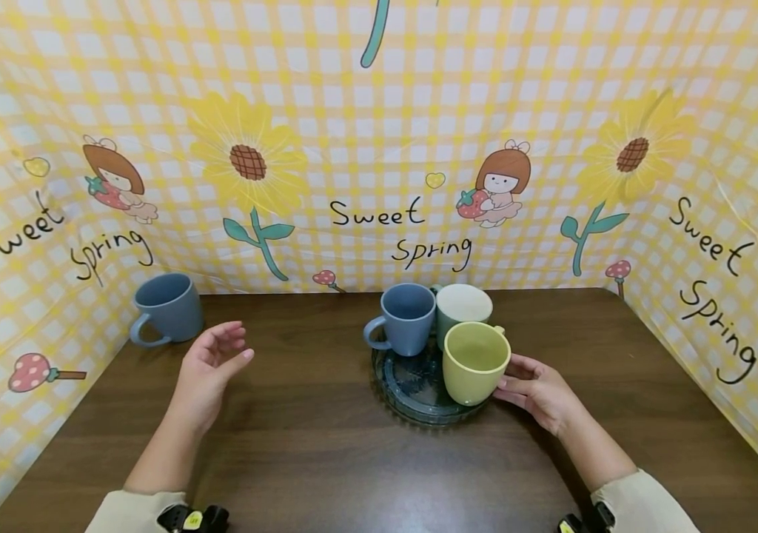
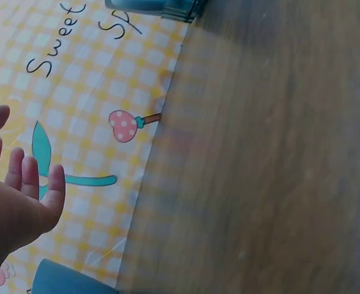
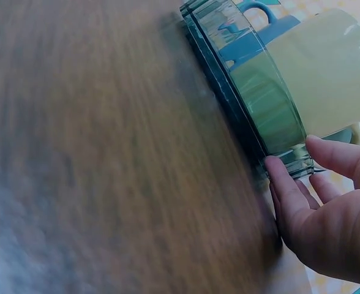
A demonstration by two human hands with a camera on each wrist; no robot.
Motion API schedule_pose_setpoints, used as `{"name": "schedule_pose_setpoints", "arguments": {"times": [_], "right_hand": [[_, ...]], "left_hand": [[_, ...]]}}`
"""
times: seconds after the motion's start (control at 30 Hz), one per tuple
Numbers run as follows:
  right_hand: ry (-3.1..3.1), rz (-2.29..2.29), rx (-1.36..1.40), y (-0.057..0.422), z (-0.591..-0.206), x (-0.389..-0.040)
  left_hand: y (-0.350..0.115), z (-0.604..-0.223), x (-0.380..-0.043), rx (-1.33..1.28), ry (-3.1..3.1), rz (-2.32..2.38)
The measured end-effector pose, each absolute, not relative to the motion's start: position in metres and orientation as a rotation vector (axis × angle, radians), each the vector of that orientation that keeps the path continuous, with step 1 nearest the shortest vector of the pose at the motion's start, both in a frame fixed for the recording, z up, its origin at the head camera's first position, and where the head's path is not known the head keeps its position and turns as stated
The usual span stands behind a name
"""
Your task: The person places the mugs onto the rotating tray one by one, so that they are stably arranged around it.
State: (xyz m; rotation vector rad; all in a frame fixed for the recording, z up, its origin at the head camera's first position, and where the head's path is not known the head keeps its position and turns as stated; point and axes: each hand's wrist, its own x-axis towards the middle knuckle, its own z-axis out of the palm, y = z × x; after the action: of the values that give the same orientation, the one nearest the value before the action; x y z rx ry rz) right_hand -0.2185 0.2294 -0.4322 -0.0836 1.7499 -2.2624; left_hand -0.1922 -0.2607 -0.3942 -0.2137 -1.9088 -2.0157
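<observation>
The round tray [image 1: 419, 416] is sitting between the hands, just left of the nearer right hand [image 1: 539, 392]; loosely extended fingers are touching its rim. No long axis is showing. The left hand [image 1: 209, 374] is holding nothing near a blue cup [image 1: 182, 314]. The cloth [image 1: 366, 141] is reading "Sweet Spring".

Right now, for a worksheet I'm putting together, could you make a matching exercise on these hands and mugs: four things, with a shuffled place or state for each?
1. Left hand
2. Right hand
3. Yellow-green mug
4. White-lined mug

A. On the glass tray, nearest the head camera
B. Raised, holding nothing
C. Partly hidden behind another mug
D. At the tray's edge

Pairs: 1-B, 2-D, 3-A, 4-C
</observation>
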Motion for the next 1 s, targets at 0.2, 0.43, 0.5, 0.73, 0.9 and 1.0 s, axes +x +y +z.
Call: {"name": "schedule_pose_setpoints", "arguments": {"times": [0.2, 0.43, 0.5, 0.73, 0.9, 1.0], "right_hand": [[1.761, -2.267, -0.065, 0.227, -0.431, -0.216], [1.772, -2.257, -0.071, 0.226, -0.429, -0.215], [1.771, -2.259, -0.065, 0.226, -0.429, -0.214], [1.78, -2.271, -0.052, 0.225, -0.43, -0.212], [1.795, -2.281, -0.037, 0.223, -0.429, -0.209], [1.799, -2.289, -0.038, 0.221, -0.428, -0.208]], "left_hand": [[-0.27, -0.39, -0.187, -0.149, -1.93, -1.939], [-0.284, -0.387, -0.184, -0.13, -1.884, -1.922], [-0.289, -0.386, -0.183, -0.13, -1.864, -1.927], [-0.302, -0.384, -0.181, -0.091, -1.753, -1.966], [-0.313, -0.383, -0.18, -0.048, -1.702, -1.983], [-0.318, -0.383, -0.179, -0.022, -1.692, -1.981]]}}
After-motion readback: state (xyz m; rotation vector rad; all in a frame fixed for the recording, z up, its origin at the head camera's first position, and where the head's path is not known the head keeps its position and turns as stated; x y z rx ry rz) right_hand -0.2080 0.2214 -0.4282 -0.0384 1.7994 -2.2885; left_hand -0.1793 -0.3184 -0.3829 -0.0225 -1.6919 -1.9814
